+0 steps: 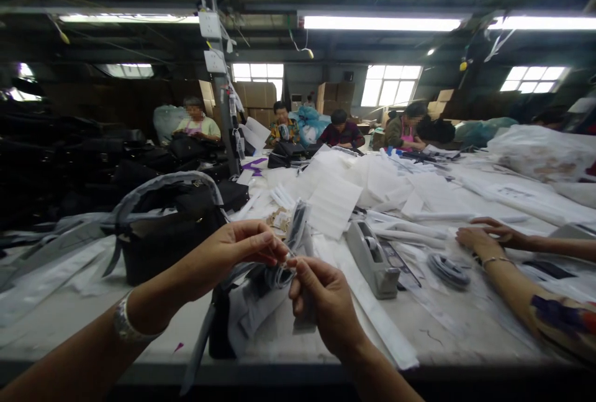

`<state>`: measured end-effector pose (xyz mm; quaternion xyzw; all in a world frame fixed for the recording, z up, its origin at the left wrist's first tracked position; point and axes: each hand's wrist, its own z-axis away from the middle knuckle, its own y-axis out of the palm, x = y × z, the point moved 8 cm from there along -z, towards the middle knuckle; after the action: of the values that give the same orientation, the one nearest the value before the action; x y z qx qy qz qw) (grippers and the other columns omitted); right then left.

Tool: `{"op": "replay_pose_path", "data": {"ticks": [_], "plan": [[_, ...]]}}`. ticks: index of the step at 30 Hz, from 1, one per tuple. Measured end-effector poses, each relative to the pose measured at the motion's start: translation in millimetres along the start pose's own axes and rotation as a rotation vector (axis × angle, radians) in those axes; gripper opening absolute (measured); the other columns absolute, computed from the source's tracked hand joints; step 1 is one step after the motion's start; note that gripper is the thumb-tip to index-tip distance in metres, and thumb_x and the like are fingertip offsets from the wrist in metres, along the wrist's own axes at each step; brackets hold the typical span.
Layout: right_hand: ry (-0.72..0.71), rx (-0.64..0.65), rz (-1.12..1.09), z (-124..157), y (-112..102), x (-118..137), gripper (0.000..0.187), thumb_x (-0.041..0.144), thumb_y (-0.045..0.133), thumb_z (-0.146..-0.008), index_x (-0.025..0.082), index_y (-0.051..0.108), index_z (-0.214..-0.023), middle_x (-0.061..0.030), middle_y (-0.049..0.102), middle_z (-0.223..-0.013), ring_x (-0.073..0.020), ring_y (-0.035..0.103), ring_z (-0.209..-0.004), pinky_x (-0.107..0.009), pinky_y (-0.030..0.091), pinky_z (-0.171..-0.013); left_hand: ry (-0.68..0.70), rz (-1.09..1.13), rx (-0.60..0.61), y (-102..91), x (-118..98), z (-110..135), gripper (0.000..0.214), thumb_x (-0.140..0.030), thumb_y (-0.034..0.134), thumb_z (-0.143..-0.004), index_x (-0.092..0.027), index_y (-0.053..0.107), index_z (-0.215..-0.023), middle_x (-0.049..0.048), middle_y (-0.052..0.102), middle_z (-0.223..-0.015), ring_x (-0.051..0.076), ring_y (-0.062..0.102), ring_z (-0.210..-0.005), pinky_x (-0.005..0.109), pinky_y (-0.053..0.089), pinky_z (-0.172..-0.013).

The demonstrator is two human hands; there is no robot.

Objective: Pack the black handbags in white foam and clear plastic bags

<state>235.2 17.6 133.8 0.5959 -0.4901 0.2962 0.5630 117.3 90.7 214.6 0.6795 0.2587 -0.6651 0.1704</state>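
Over the near part of the table my left hand (251, 244) and my right hand (321, 296) almost meet at the fingertips. Each one pinches a thin pale cord (282, 275), which loops between them; its exact kind is too small to tell. Just below lies a black and grey item (249, 318), partly wrapped in pale sheet, with a strap hanging over the table's front edge. My right hand partly hides it. A black handbag (167, 244) with a wrapped, arched handle stands to the left of my left hand.
Right of my hands are a grey tape dispenser (372, 259) and a coiled grey strap (447, 270). A co-worker's hands (487, 237) rest at the right. White foam sheets (333, 197) heap across the middle. Black bags pile up at the left; several people sit behind.
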Motion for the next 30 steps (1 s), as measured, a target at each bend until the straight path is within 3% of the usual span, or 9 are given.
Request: {"op": "replay_pose_path", "data": {"ticks": [3,7,9,14,17,20,22,26,30], "plan": [[0.131,-0.006,0.102,11.4,4.6,-28.6,0.039,0.052,0.069,-0.087,0.013,0.073,-0.093,-0.0026,0.069,-0.063,-0.0052,0.055,-0.040,-0.014,0.039,-0.042,-0.055,-0.116,-0.029,-25.0,25.6,12.8,0.032,-0.047,0.061,-0.092,-0.018,0.072,-0.094,0.0090,0.072,-0.103,0.023,0.066,-0.099,0.031,0.052,-0.086],[0.221,-0.071,0.253,16.9,6.8,-64.1,0.045,0.057,0.068,-0.084,0.013,0.074,-0.092,-0.0054,0.071,-0.063,-0.0092,0.059,-0.040,-0.015,0.040,-0.039,-0.063,-0.258,-0.215,-74.4,49.6,17.3,0.035,-0.051,0.064,-0.087,-0.018,0.072,-0.097,0.0074,0.070,-0.096,0.021,0.063,-0.091,0.027,0.050,-0.078],[0.205,-0.103,0.347,14.8,8.2,-73.7,0.047,0.058,0.067,-0.085,0.013,0.074,-0.093,-0.0056,0.070,-0.060,-0.0118,0.060,-0.040,-0.017,0.042,-0.038,-0.114,-0.298,-0.165,-85.1,66.1,15.2,0.034,-0.049,0.066,-0.086,-0.019,0.072,-0.101,0.0057,0.070,-0.094,0.020,0.061,-0.087,0.024,0.047,-0.073],[0.075,-0.125,0.524,1.0,22.2,-74.6,0.042,0.055,0.061,-0.090,0.016,0.076,-0.096,-0.0043,0.069,-0.059,-0.0147,0.064,-0.044,-0.020,0.048,-0.043,-0.223,-0.261,0.185,-66.1,102.3,7.8,0.024,-0.036,0.078,-0.074,-0.017,0.076,-0.089,0.0025,0.069,-0.081,0.018,0.059,-0.075,0.023,0.042,-0.064],[0.038,-0.124,0.539,-8.2,31.7,-70.6,0.041,0.053,0.059,-0.092,0.017,0.077,-0.099,-0.0040,0.070,-0.060,-0.0155,0.065,-0.045,-0.021,0.049,-0.043,-0.227,-0.207,0.267,-51.9,109.7,1.2,0.023,-0.033,0.080,-0.071,-0.017,0.077,-0.088,0.0012,0.068,-0.079,0.017,0.058,-0.072,0.023,0.042,-0.064],[0.010,-0.119,0.535,-12.9,36.6,-63.6,0.039,0.051,0.058,-0.094,0.017,0.077,-0.100,-0.0041,0.070,-0.062,-0.0164,0.066,-0.047,-0.022,0.051,-0.045,-0.210,-0.140,0.251,-50.8,110.5,-2.1,0.021,-0.036,0.080,-0.072,-0.016,0.074,-0.075,0.0005,0.064,-0.073,0.015,0.054,-0.068,0.023,0.040,-0.062],[-0.004,-0.100,0.514,-11.9,37.0,-59.3,0.038,0.048,0.060,-0.093,0.018,0.073,-0.111,-0.0042,0.073,-0.068,-0.0176,0.069,-0.051,-0.024,0.055,-0.050,-0.206,-0.089,0.208,-59.2,110.7,1.8,0.025,-0.038,0.080,-0.073,-0.015,0.072,-0.071,0.0003,0.062,-0.070,0.014,0.052,-0.067,0.022,0.039,-0.061],[0.006,0.006,0.517,-0.9,37.0,-58.2,0.049,0.036,0.071,-0.086,0.020,0.060,-0.131,-0.0069,0.077,-0.093,-0.0228,0.075,-0.074,-0.033,0.061,-0.074,-0.202,0.057,0.049,-86.7,113.0,23.8,0.029,-0.044,0.071,-0.085,-0.015,0.071,-0.083,0.0031,0.064,-0.084,0.015,0.057,-0.079,0.023,0.046,-0.074],[-0.034,0.011,0.597,12.2,35.3,-53.0,0.028,0.033,0.066,-0.089,0.021,0.065,-0.114,-0.0078,0.076,-0.095,-0.0251,0.075,-0.084,-0.034,0.060,-0.075,-0.178,0.233,-0.088,-96.7,112.2,46.3,0.027,-0.042,0.069,-0.087,-0.015,0.069,-0.080,0.0053,0.065,-0.089,0.016,0.061,-0.088,0.026,0.050,-0.086]]}}
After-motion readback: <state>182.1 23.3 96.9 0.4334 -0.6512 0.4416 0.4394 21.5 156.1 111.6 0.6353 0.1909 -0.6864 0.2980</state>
